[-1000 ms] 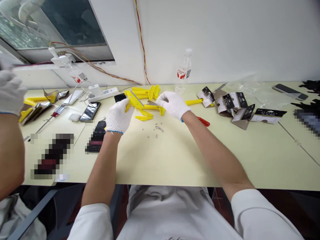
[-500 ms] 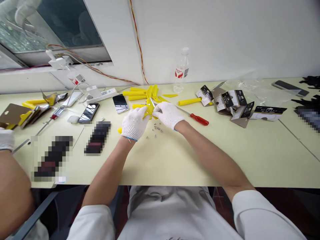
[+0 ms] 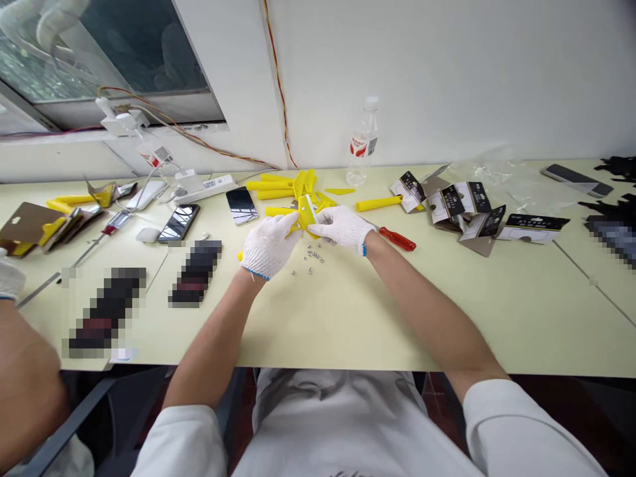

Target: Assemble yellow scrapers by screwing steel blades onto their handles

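Observation:
Both hands wear white knit gloves. My left hand (image 3: 269, 245) is closed around a yellow scraper (image 3: 307, 213); the tip of its yellow handle shows below the glove. A pale metal strip lies along the upper edge of the scraper's head. My right hand (image 3: 344, 229) pinches the right side of that head, fingertips pressed together. Just below the hands, several small screws (image 3: 315, 254) are scattered on the table. A screwdriver with a red handle (image 3: 397, 239) lies right of my right hand, its shaft partly hidden by the glove.
Yellow scraper parts (image 3: 271, 185) are piled behind the hands. A yellow handle (image 3: 378, 203) and cardboard packages (image 3: 467, 205) lie to the right. Beyond stands a plastic bottle (image 3: 362, 142). Phones (image 3: 179, 222) and a power strip (image 3: 206, 188) are leftward. Another person's gloved hand (image 3: 10, 277) shows far left.
The scraper's head has turned and shifted slightly right, so more of its yellow face shows. My right hand has moved a little right and down, still at the head.

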The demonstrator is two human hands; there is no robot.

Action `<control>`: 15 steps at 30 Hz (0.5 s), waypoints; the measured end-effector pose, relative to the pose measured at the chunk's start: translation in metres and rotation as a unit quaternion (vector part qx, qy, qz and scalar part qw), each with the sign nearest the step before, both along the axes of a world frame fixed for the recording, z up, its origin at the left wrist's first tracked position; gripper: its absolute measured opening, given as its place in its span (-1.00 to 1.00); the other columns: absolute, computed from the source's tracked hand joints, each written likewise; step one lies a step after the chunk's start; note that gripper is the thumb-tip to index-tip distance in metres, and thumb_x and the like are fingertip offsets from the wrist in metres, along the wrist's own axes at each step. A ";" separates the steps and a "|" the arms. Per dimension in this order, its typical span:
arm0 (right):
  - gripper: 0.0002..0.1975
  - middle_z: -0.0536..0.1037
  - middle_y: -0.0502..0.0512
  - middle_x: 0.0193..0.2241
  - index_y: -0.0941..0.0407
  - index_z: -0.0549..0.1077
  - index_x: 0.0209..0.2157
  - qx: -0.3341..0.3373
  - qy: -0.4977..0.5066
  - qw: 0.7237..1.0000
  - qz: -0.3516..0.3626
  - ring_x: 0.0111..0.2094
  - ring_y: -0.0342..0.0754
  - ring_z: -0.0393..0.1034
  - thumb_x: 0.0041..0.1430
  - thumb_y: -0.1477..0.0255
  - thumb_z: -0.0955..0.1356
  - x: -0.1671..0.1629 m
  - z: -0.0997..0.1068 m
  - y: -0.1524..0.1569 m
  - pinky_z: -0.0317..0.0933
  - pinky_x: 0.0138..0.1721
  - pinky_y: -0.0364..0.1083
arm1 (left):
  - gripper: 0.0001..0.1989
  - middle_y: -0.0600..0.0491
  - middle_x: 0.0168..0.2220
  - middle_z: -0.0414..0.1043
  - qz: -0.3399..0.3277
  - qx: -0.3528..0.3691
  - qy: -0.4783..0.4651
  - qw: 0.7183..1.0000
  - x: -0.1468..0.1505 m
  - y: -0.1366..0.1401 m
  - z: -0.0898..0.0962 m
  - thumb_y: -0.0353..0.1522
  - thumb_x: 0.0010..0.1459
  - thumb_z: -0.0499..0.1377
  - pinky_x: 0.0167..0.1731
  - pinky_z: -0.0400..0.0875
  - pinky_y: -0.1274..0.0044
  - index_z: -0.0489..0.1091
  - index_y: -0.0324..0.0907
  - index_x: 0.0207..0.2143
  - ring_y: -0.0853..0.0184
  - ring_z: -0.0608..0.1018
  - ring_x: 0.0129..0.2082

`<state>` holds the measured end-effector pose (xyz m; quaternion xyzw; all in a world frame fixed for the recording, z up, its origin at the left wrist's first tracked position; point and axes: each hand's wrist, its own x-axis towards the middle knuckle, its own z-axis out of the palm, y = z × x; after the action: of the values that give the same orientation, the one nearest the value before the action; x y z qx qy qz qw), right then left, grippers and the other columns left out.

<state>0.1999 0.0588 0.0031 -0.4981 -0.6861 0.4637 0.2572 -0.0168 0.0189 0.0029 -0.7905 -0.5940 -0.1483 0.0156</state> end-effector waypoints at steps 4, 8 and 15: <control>-0.63 0.70 0.11 -0.34 0.12 0.64 -0.19 0.022 -0.072 0.997 -0.008 -0.40 -0.05 0.56 0.30 0.12 0.65 0.006 0.007 -0.004 0.47 -0.34 -0.10 | -0.70 -0.11 0.10 0.71 -0.018 0.008 -0.007 1.000 -0.001 -0.002 -0.004 -0.27 0.55 0.23 -0.02 0.53 0.33 0.64 -0.06 0.21 0.03 0.70 0.04; -0.67 0.71 0.17 -0.04 0.15 0.65 0.03 0.020 -0.126 0.992 -0.009 -0.16 -0.01 0.64 0.52 0.16 0.53 0.017 0.010 -0.004 0.59 -0.11 -0.01 | -0.67 -0.08 0.09 0.72 -0.024 -0.009 -0.007 1.000 0.007 -0.006 -0.004 -0.28 0.55 0.23 -0.09 0.51 0.35 0.63 -0.03 0.25 0.04 0.71 0.03; -0.74 0.67 0.09 -0.32 0.05 0.66 -0.24 0.038 -0.182 0.983 -0.002 -0.16 0.17 0.61 0.25 0.18 0.63 0.033 0.013 0.001 0.55 -0.07 0.09 | -0.73 -0.07 -0.08 0.71 -0.029 -0.048 -0.012 0.998 0.017 -0.011 0.000 -0.27 0.52 0.24 -0.14 0.50 0.39 0.67 -0.08 0.13 0.09 0.69 -0.10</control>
<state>0.2326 0.0596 0.0165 -0.5654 -0.7377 0.3381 0.1478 0.0004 0.0076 0.0024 -0.8055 -0.5772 -0.1299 -0.0336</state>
